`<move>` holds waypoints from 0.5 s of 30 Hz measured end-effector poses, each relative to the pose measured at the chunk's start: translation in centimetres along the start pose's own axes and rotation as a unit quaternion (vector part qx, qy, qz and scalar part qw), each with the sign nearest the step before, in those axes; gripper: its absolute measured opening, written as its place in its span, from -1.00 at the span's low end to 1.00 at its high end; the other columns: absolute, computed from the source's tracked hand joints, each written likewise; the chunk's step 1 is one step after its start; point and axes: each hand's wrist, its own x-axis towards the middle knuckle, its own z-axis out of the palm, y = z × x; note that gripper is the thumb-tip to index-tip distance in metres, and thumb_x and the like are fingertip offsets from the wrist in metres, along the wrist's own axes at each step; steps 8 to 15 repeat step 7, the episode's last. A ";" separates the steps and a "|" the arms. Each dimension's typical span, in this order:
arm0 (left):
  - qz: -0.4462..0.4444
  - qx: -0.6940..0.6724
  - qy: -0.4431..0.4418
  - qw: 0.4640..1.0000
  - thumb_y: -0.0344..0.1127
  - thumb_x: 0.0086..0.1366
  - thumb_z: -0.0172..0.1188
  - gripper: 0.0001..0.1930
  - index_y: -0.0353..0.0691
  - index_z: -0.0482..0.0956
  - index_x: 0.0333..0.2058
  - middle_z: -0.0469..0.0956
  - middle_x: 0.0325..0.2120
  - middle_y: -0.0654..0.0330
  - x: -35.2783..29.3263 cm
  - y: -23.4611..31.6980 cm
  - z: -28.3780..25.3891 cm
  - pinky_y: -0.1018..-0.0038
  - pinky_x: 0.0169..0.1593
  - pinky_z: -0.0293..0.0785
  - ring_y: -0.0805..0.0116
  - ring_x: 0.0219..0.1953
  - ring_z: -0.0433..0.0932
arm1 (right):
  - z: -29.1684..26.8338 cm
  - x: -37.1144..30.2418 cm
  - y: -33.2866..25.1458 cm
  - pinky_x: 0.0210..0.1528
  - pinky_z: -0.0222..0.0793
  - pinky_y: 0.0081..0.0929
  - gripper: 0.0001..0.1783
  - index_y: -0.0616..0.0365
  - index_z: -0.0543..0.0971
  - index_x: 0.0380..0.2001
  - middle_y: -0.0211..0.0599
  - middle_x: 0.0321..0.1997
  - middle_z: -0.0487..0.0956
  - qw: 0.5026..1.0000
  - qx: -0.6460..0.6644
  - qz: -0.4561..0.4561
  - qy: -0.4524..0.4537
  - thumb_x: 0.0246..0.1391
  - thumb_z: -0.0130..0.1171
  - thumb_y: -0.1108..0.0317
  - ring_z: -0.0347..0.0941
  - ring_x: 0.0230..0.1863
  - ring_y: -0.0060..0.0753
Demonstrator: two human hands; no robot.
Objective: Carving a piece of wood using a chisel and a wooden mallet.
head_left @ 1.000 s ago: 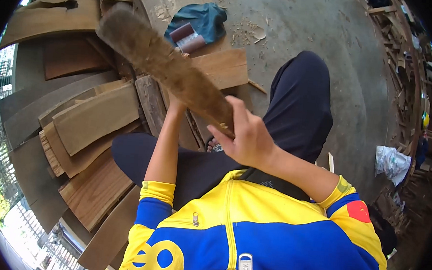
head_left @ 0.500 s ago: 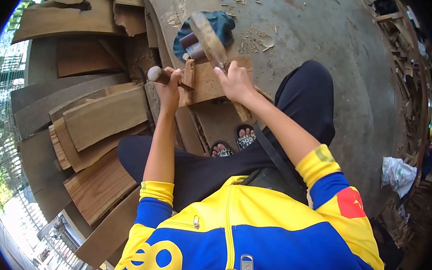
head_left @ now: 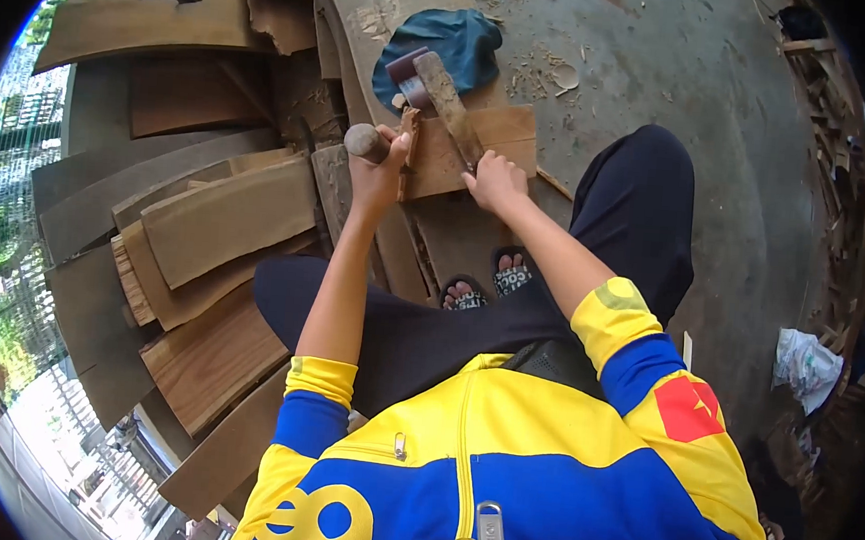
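My left hand (head_left: 377, 171) is wrapped round a chisel (head_left: 366, 143), whose round wooden handle end points up and leftward; its blade is hidden behind the hand. Just beyond those fingers, a narrow rough-edged piece of wood (head_left: 411, 133) stands on the left part of a flat wooden board (head_left: 507, 135). My right hand (head_left: 500, 182) grips a long, worn wooden mallet (head_left: 447, 102) near the board's front edge. The mallet's broad end reaches away and to the left, over the board. I cannot tell whether it touches the board.
Beyond the board lie a dark teal cloth (head_left: 473, 47) and a purplish-brown cylinder (head_left: 405, 65). Stacked planks (head_left: 230, 218) fill the left side. Wood shavings (head_left: 564, 77) litter the concrete floor; a white sack (head_left: 807, 368) and scrap wood (head_left: 836, 168) are at right.
The mallet has come down and closer to the board with my right hand. The chisel's handle has tipped more upright in my left hand. The whole view has shifted slightly.
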 end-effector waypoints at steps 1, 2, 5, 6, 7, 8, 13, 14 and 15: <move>-0.008 0.003 -0.006 1.000 -0.35 0.21 0.24 -0.78 -0.21 0.43 -0.56 0.38 -0.64 0.42 0.1 0.3 0.5 0.62 -0.46 0.24 0.66 -0.56 0.35 | -0.3 0.1 0.1 0.02 0.45 -0.15 -0.44 0.34 0.39 -0.11 0.13 -0.09 0.53 0.992 -0.005 -0.046 0.116 0.18 0.04 -0.04 0.50 -0.01 0.04; -0.019 0.008 -0.008 1.000 -0.34 0.21 0.25 -0.78 -0.21 0.43 -0.56 0.38 -0.64 0.42 0.0 0.6 0.7 0.62 -0.46 0.24 0.67 -0.56 0.35 | -1.0 -0.4 -0.4 0.08 0.40 -0.14 -0.46 0.32 0.41 -0.11 0.13 -0.08 0.52 0.970 -0.009 -0.095 0.224 0.19 0.03 -0.03 0.46 0.01 0.05; -0.012 0.065 -0.018 0.998 -0.31 0.21 0.26 -0.78 -0.23 0.45 -0.54 0.39 -0.65 0.38 -0.3 0.8 0.0 0.60 -0.45 0.29 0.63 -0.56 0.38 | -8.8 -2.1 -4.5 0.16 0.25 -0.14 -0.48 0.29 0.42 0.05 0.12 0.02 0.48 0.857 0.237 -0.343 0.302 0.21 0.00 0.07 0.37 0.08 0.14; 0.042 0.081 0.009 0.996 -0.28 0.20 0.27 -0.79 -0.24 0.48 -0.51 0.43 -0.63 0.34 -0.4 0.0 0.0 0.57 -0.40 0.34 0.59 -0.53 0.41 | -11.5 -3.8 -5.9 0.17 0.22 -0.15 -0.48 0.27 0.43 0.06 0.10 0.03 0.48 0.811 0.271 -0.415 0.312 0.21 -0.01 0.06 0.38 0.07 0.17; 0.099 0.097 0.033 0.990 -0.24 0.19 0.28 -0.78 -0.25 0.51 -0.48 0.47 -0.60 0.30 -0.2 -0.9 0.8 0.54 -0.36 0.38 0.55 -0.50 0.44 | -13.7 -5.0 -6.7 0.21 0.22 -0.12 -0.41 0.18 0.40 0.10 0.11 0.11 0.42 0.804 0.277 -0.458 0.258 0.20 0.01 -0.06 0.32 0.12 0.20; 0.099 0.097 0.033 0.990 -0.24 0.19 0.28 -0.78 -0.25 0.51 -0.48 0.47 -0.60 0.30 -0.2 -0.9 0.8 0.54 -0.36 0.38 0.55 -0.50 0.44 | -13.7 -5.0 -6.7 0.21 0.22 -0.12 -0.41 0.18 0.40 0.10 0.11 0.11 0.42 0.804 0.277 -0.458 0.258 0.20 0.01 -0.06 0.32 0.12 0.20; 0.099 0.097 0.033 0.990 -0.24 0.19 0.28 -0.78 -0.25 0.51 -0.48 0.47 -0.60 0.30 -0.2 -0.9 0.8 0.54 -0.36 0.38 0.55 -0.50 0.44 | -13.7 -5.0 -6.7 0.21 0.22 -0.12 -0.41 0.18 0.40 0.10 0.11 0.11 0.42 0.804 0.277 -0.458 0.258 0.20 0.01 -0.06 0.32 0.12 0.20; 0.099 0.097 0.033 0.990 -0.24 0.19 0.28 -0.78 -0.25 0.51 -0.48 0.47 -0.60 0.30 -0.2 -0.9 0.8 0.54 -0.36 0.38 0.55 -0.50 0.44 | -13.7 -5.0 -6.7 0.21 0.22 -0.12 -0.41 0.18 0.40 0.10 0.11 0.11 0.42 0.804 0.277 -0.458 0.258 0.20 0.01 -0.06 0.32 0.12 0.20; 0.099 0.097 0.033 0.990 -0.24 0.19 0.28 -0.78 -0.25 0.51 -0.48 0.47 -0.60 0.30 -0.2 -0.9 0.8 0.54 -0.36 0.38 0.55 -0.50 0.44 | -13.7 -5.0 -6.7 0.21 0.22 -0.12 -0.41 0.18 0.40 0.10 0.11 0.11 0.42 0.804 0.277 -0.458 0.258 0.20 0.01 -0.06 0.32 0.12 0.20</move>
